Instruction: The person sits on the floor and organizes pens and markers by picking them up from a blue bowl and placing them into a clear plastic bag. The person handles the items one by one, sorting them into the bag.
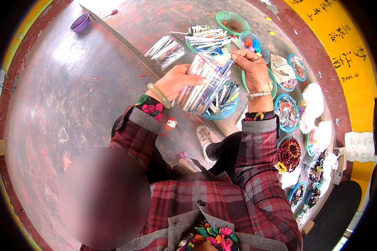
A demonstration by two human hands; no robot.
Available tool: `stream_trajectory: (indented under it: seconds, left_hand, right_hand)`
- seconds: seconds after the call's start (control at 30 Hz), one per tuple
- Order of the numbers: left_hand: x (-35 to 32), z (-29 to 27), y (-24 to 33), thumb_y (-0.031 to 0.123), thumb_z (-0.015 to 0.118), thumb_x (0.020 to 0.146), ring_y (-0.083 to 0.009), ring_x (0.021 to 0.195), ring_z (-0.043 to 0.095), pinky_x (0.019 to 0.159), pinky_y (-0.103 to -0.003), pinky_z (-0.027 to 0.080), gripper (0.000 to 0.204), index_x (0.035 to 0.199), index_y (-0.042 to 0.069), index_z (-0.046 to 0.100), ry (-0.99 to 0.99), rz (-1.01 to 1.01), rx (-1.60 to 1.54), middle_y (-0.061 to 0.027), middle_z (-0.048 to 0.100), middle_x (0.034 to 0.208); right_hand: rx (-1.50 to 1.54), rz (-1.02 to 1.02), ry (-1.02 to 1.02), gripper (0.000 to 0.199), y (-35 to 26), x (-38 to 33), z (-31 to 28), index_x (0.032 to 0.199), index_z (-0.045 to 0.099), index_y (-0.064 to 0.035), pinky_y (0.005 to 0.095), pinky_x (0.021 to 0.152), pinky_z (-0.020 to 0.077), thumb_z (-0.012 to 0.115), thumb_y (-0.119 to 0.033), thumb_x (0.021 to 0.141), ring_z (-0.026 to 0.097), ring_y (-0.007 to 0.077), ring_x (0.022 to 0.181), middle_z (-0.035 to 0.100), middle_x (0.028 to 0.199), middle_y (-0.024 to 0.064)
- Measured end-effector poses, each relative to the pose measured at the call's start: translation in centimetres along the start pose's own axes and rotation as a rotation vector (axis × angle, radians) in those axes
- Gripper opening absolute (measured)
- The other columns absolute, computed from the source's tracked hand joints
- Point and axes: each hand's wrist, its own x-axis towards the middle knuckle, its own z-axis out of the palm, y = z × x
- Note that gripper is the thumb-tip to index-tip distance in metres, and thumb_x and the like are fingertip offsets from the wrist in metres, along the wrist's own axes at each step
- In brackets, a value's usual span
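My left hand [176, 82] is closed around a clear plastic bag [193, 100] filled with pens, its thumb lying across the front. At the bag's upper right, the fingers of my right hand [255, 69] pinch the end of a blue pen [227, 66], whose lower part reaches to the bag's mouth. Behind and below the bag, a blue basin [222, 117] holds loose dark and coloured pens. Farther off, a green basin [190, 45] is heaped with white and blue pens. Another bundle of pens [165, 52] lies on the floor to its left.
An empty-looking green basin [232, 26] stands at the back. Several basins of small goods line the right, one with red beads [289, 154]. White cloths [314, 100] lie among them. A purple basin [80, 23] sits far left beyond a raised floor edge [121, 39]. My shoe [205, 140] is below the bag.
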Motion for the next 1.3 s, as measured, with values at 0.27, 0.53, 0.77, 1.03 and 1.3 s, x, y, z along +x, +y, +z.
stream_trajectory:
  seconds: [0.27,0.53,0.77,1.03,1.3]
  left_hand:
    - [0.3,-0.4,-0.3,0.005,0.061,0.085,-0.0153,0.091,0.062,0.082,-0.029,0.049,0.032,0.114,-0.004,0.055,-0.012,-0.007,0.009,-0.0090,0.063,0.103]
    - [0.2,0.0,-0.3,0.008,0.065,0.082,-0.0167,0.085,0.063,0.078,-0.029,0.050,0.034,0.110,-0.008,0.057,0.003,-0.020,-0.025,-0.0115,0.064,0.099]
    - [0.1,-0.2,-0.3,0.007,0.062,0.084,-0.0158,0.091,0.062,0.082,-0.029,0.050,0.034,0.115,-0.005,0.054,-0.006,-0.054,-0.011,-0.0100,0.063,0.103]
    - [0.0,-0.1,0.0,0.008,0.063,0.085,-0.0157,0.092,0.062,0.081,-0.029,0.049,0.034,0.115,-0.005,0.054,-0.010,-0.070,-0.007,-0.0102,0.063,0.103]
    - [0.2,-0.3,-0.4,0.008,0.063,0.085,-0.0154,0.091,0.062,0.081,-0.029,0.049,0.035,0.115,-0.005,0.054,0.000,-0.038,0.021,-0.0105,0.063,0.104]
  right_hand:
    - [-0.087,-0.018,-0.013,0.005,-1.0,-0.5,0.3,0.082,0.067,-0.0025,0.0213,0.052,0.0509,0.069,-0.005,0.078,0.059,0.0084,0.064,0.064,0.075,0.0018]
    - [-0.185,0.007,-0.161,0.007,-1.2,-0.5,0.0,0.082,0.068,-0.0012,0.0222,0.069,0.0436,0.071,-0.003,0.075,0.056,0.0088,0.071,0.064,0.076,0.0007]
    - [-0.232,-0.043,-0.145,0.007,-1.2,-0.6,0.2,0.081,0.067,-0.0006,0.0223,0.059,0.0448,0.071,-0.003,0.076,0.056,0.0089,0.064,0.062,0.071,0.0011]
    - [-0.228,-0.100,-0.015,0.006,-1.2,-0.4,-0.4,0.081,0.066,-0.0007,0.0221,0.056,0.0497,0.070,-0.002,0.077,0.057,0.0070,0.067,0.063,0.074,0.0005]
    - [-0.316,0.031,-0.105,0.018,-0.7,0.1,0.0,0.073,0.063,-0.0013,0.0213,0.056,0.0438,0.078,-0.012,0.072,0.054,0.0080,0.060,0.059,0.067,-0.0003]
